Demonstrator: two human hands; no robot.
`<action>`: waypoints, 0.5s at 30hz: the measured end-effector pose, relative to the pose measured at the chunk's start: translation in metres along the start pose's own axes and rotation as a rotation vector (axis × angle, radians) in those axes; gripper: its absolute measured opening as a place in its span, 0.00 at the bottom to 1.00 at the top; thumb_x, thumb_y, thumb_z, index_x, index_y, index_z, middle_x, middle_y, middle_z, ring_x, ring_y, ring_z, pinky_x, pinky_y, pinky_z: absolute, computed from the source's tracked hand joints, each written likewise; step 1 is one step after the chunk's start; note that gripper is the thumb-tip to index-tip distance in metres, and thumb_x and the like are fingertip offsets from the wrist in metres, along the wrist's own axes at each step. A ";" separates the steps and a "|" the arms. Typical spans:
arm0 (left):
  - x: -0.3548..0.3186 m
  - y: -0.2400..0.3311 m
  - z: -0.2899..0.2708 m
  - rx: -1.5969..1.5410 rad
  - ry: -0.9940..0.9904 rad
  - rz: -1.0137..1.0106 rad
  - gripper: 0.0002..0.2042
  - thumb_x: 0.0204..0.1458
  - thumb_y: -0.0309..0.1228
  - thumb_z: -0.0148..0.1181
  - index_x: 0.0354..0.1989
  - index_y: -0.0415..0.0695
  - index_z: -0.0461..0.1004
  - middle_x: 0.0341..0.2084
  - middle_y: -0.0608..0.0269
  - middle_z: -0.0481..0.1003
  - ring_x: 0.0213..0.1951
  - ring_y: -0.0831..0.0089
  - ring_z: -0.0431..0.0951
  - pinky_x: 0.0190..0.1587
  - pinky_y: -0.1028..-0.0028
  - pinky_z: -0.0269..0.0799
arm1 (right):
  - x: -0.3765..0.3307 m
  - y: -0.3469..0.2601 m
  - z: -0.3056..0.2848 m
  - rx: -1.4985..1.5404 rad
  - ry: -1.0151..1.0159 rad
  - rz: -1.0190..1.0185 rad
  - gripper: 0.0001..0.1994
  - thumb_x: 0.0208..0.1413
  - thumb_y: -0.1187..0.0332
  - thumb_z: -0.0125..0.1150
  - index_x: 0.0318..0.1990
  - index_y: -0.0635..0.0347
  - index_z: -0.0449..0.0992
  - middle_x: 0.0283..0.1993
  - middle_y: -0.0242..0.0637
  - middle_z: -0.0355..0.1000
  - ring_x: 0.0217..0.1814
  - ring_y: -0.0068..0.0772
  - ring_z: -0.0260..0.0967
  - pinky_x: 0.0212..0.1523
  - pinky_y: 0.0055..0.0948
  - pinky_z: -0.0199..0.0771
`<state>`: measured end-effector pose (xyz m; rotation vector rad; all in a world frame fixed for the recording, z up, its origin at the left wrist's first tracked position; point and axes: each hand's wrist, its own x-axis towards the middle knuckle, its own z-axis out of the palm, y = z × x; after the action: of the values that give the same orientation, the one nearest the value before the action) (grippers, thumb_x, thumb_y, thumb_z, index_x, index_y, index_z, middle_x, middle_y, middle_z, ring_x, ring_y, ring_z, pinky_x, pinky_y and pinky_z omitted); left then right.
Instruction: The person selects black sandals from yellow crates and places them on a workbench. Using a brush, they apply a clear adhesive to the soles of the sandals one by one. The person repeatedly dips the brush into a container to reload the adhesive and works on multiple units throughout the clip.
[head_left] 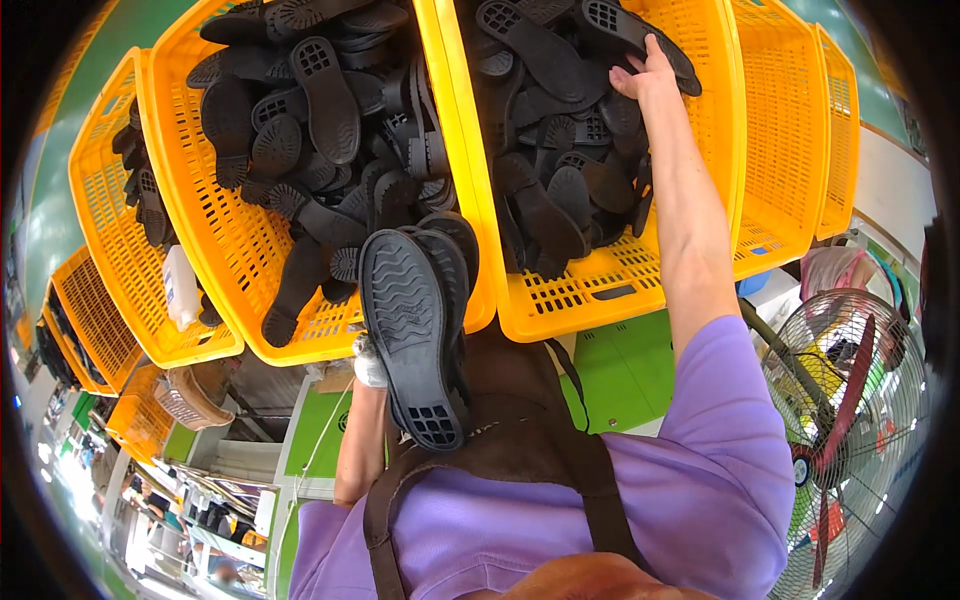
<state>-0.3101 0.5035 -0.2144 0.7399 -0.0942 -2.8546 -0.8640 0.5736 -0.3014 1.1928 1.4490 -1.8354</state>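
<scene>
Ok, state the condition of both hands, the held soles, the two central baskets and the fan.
Held soles: stacked, front tread facing the camera.
Left hand: holding them, mostly hidden behind.
Right hand: at a sole, grip unclear.
Left central basket: piled with loose soles.
Right central basket: partly filled with loose soles.
Fan: upright; whether running, unclear.

Two hands (645, 78), dozens of soles (330, 105), at least six crates (580, 320), one fan (832, 440)
</scene>
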 end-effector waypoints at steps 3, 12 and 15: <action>0.006 -0.003 0.015 0.045 0.013 0.080 0.35 0.48 0.55 0.52 0.59 0.44 0.58 0.57 0.59 0.61 0.55 0.62 0.63 0.60 0.64 0.57 | 0.015 0.014 0.001 0.098 0.035 -0.015 0.34 0.42 0.48 0.65 0.51 0.62 0.62 0.51 0.49 0.57 0.55 0.45 0.54 0.58 0.41 0.53; -0.009 0.004 -0.006 0.064 0.111 0.090 0.42 0.40 0.58 0.58 0.60 0.44 0.56 0.57 0.58 0.61 0.55 0.63 0.63 0.60 0.64 0.57 | 0.002 -0.026 0.023 -0.108 -0.226 -0.463 0.23 0.44 0.59 0.66 0.45 0.59 0.66 0.35 0.39 0.64 0.39 0.37 0.60 0.47 0.38 0.63; -0.003 -0.001 -0.004 0.048 0.103 0.101 0.42 0.40 0.59 0.58 0.60 0.44 0.56 0.57 0.58 0.61 0.56 0.63 0.63 0.60 0.64 0.57 | -0.048 -0.018 0.006 -0.039 -0.521 -0.457 0.20 0.48 0.59 0.61 0.46 0.59 0.68 0.44 0.40 0.68 0.46 0.39 0.65 0.52 0.41 0.63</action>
<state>-0.3056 0.5056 -0.2161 0.8653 -0.1806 -2.7223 -0.8578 0.5672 -0.2505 0.3188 1.5040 -2.1833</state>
